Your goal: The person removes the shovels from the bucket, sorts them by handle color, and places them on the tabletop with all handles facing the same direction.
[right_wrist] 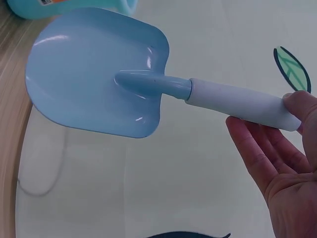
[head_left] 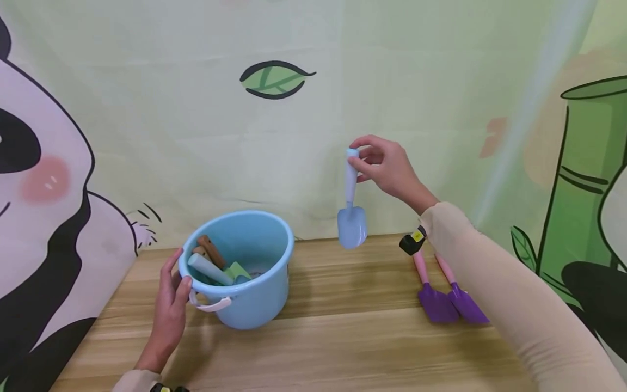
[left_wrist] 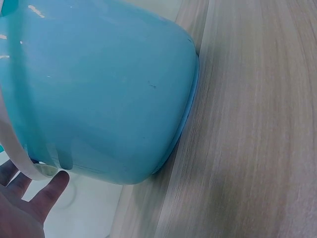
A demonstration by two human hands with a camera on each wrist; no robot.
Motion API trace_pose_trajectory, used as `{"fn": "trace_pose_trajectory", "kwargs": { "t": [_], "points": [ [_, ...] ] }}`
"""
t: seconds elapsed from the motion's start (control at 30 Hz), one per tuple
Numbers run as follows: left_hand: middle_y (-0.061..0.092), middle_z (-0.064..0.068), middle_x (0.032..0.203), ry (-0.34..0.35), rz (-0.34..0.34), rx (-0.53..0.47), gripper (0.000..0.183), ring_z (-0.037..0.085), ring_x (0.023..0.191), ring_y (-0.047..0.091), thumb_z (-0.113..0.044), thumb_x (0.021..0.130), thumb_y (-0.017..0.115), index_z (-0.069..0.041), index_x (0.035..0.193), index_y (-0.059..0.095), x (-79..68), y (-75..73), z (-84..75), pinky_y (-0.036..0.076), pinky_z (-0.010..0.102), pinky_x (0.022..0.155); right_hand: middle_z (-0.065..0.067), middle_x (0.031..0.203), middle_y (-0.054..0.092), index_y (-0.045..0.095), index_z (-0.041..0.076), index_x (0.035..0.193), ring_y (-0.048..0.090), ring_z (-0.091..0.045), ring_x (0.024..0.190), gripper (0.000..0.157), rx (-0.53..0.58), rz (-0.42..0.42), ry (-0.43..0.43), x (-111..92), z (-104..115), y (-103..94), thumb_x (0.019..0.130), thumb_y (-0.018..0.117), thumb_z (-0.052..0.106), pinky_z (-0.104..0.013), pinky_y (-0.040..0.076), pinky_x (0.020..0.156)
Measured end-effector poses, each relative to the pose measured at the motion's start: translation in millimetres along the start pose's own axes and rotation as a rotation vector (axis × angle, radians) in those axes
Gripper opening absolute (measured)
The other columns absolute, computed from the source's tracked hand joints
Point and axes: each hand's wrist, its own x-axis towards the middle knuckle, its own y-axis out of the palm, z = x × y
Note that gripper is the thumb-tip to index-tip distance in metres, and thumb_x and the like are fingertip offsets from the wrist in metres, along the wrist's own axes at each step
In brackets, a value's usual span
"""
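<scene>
My right hand (head_left: 387, 166) pinches the top of the pale handle of a small blue shovel (head_left: 351, 227), holding it up with the blade hanging down. In the right wrist view, the thumb lies on one side of the handle and the fingers on the other; the shovel's broad blade (right_wrist: 94, 74) shows whole. My left hand (head_left: 171, 305) rests against the left rim of a light blue bucket (head_left: 257, 299), fingers fairly straight beside its white handle (head_left: 211, 306). Inside the bucket lie a pale-handled tool (head_left: 209, 269), brown wooden handles (head_left: 211, 250) and a green piece (head_left: 237, 270), their lower ends partly hidden.
Two purple shovels (head_left: 437, 305) with pink handles lie on the wooden table (head_left: 343, 348) at the right, partly behind my right forearm. A pale green cloth (head_left: 416, 71) with panda and bamboo drawings hangs behind the table.
</scene>
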Motion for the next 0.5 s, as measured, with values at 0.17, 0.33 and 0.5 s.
{"fn": "trace_pose_trajectory", "kwargs": {
  "t": [0.17,0.33,0.5],
  "points": [
    [0.034,0.008,0.163,-0.006,-0.004,0.007,0.056,0.038,0.142,0.042,-0.023,0.112,0.036,-0.032,0.164,0.017,-1.6,-2.3,-0.4,0.045,0.025,0.097,-0.016,0.104,0.073,0.067,0.007,0.124,0.074,-0.023,0.086,0.031,-0.034,-0.006,0.027,-5.7,-9.1,-6.6,0.096,0.074,0.016,-0.039,0.063,0.069],
    [0.034,0.008,0.163,-0.003,-0.001,-0.001,0.057,0.036,0.141,0.043,-0.022,0.112,0.037,-0.031,0.164,0.017,-3.2,-3.1,-1.3,0.045,0.020,0.095,-0.015,0.103,0.073,0.067,0.008,0.124,0.074,-0.022,0.086,0.031,-0.058,-0.021,0.069,-12.6,-19.0,-12.5,0.096,0.075,0.018,-0.036,0.063,0.068],
    [0.034,0.010,0.163,-0.004,0.000,-0.013,0.057,0.038,0.141,0.043,-0.022,0.111,0.036,-0.030,0.164,0.017,-4.4,-4.5,-2.5,0.045,0.015,0.092,-0.017,0.103,0.072,0.067,0.007,0.124,0.073,-0.025,0.088,0.031,-0.073,-0.018,0.091,-19.6,-28.6,-16.6,0.096,0.074,0.018,-0.037,0.063,0.069]
  ]
}}
